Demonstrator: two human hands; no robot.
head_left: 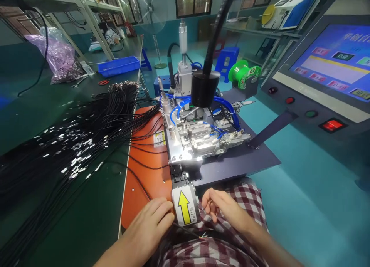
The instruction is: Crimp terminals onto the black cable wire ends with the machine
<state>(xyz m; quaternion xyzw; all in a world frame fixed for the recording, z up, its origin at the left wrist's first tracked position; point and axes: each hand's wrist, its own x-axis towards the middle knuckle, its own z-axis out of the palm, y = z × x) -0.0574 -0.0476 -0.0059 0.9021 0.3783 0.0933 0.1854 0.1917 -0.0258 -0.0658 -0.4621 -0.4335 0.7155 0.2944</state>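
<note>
My left hand (154,222) is closed around a black cable (138,178) beside the end block with a yellow arrow (185,205). The cable comes in from the left across the orange board (144,143). Its stripped end (203,236), with thin coloured wires, sticks out past my fingers above my lap. On the other side of the arrow block, my right hand (222,207) hovers with loosely curled fingers, slightly apart, and nothing visible in them. Ahead of both hands stands a metal machine (199,140) with blue air tubes; several black cables run into its left side.
A large heap of black cables (95,132) covers the dark table at left. Behind it are a blue tray (119,66) and a pink plastic bag (56,57). A black lamp head (205,88) hangs over the machine. A control screen (335,62) stands at right, near a green spool (242,73).
</note>
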